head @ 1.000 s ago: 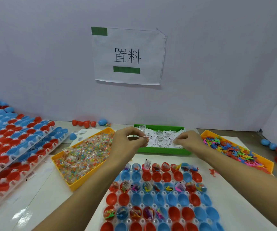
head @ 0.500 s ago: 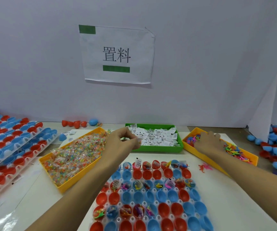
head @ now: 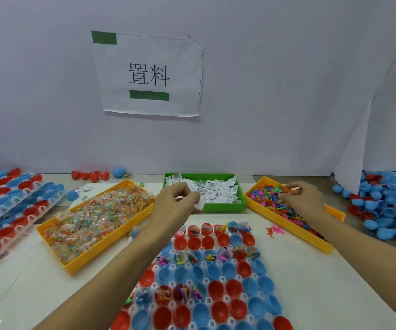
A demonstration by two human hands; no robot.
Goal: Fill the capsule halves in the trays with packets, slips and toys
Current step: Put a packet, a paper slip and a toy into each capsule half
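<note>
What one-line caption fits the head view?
Left hand pinches paper slips by the green tray; right hand picks toys from the yellow tray.

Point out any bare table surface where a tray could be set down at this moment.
One bare white patch lies right of the clear capsule tray, below the right yellow toy bin. Another lies below the left yellow packet bin. Crowded: stacked capsule trays far left, loose capsule halves far right.
</note>
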